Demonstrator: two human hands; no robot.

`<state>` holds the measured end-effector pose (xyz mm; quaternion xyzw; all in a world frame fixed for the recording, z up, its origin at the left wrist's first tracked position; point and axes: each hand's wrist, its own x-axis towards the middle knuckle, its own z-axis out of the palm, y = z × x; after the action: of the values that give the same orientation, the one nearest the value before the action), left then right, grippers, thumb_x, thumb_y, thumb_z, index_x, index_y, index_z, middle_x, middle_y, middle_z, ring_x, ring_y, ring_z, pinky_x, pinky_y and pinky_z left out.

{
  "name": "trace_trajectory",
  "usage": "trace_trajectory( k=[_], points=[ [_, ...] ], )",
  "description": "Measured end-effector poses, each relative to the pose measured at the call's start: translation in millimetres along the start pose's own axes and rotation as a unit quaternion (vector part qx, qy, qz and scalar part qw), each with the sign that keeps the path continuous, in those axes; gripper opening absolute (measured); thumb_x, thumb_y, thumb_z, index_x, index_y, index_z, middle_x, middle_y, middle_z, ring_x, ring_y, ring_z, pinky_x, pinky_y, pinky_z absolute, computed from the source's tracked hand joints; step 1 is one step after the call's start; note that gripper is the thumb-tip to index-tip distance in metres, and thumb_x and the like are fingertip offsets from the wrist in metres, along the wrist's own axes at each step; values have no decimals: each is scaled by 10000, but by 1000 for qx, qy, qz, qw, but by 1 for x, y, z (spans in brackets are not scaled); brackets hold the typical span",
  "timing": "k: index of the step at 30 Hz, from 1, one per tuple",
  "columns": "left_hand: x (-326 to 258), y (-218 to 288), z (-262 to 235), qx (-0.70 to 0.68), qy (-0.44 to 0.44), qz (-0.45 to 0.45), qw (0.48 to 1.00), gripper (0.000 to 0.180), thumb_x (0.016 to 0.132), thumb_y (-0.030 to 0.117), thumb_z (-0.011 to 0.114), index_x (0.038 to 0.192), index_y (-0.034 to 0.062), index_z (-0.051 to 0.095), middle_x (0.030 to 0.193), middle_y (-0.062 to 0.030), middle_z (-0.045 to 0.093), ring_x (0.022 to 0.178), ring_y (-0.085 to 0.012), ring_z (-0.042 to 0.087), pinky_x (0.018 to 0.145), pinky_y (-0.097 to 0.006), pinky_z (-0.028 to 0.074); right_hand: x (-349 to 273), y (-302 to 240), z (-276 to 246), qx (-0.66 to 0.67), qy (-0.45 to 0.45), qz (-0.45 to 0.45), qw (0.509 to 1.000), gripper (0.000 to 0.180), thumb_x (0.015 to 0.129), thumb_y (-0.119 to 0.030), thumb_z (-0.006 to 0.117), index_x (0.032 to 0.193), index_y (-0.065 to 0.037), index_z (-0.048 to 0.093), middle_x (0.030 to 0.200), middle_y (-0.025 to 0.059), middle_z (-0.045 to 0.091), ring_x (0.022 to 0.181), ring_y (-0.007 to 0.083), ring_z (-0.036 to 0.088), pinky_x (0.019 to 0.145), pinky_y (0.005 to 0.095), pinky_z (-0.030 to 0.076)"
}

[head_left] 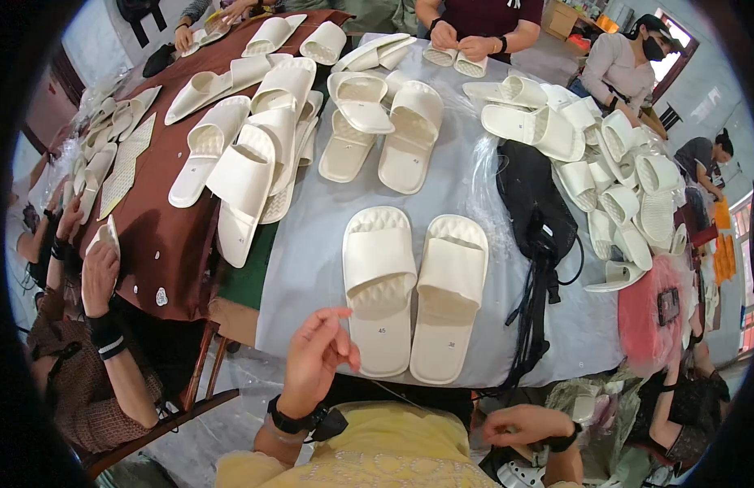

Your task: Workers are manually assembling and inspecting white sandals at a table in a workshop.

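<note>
In front of me a pair of cream slippers lies side by side on the grey-covered table, toes pointing away: a left slipper [380,289] and a right slipper [450,297]. Each has a small printed mark on its insole. My left hand [318,351] hovers beside the left slipper's heel, fingers half bent and apart, with nothing in it. Back by my body, below the table edge, my right hand [525,424] hangs with loosely curled fingers and no visible object. Farther up the table sit more slippers [411,134], some stacked on others.
Slippers [255,175] are piled on the brown cloth [169,220] at left. A black bag [538,203] with dangling straps lies at right, near a slipper heap [621,171] and a pink plastic bag [649,317]. Several co-workers surround the table; a co-worker's hand [100,272] holds a slipper.
</note>
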<state>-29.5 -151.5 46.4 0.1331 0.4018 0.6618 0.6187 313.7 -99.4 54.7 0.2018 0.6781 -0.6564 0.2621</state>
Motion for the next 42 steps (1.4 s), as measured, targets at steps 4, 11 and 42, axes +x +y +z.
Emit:
trace_trajectory(
  k=[4,11,42],
  points=[
    [-20,-16,-11,70,-40,-183,980,262,937,175,411,1103,-13,490,715,-57,550,632,-172,601,562,-251,490,-31,14,-12,164,332,-93,924,141,846,-151,562,796,-24,528,881,100,576,741,156,542,666,272,438],
    [22,-43,-16,31,-42,-241,969,342,932,244,442,1196,27,442,840,-49,560,672,-156,596,625,-271,509,7,-41,-70,414,488,-275,718,118,824,-150,517,756,-67,470,1032,142,518,905,243,556,904,395,399],
    [56,-48,14,-9,-13,-108,994,290,938,235,425,1115,16,495,964,-75,584,781,-172,601,656,-270,496,201,-122,-230,48,485,-138,862,288,767,-236,635,869,34,630,696,85,604,620,141,523,581,279,430]
  ],
)
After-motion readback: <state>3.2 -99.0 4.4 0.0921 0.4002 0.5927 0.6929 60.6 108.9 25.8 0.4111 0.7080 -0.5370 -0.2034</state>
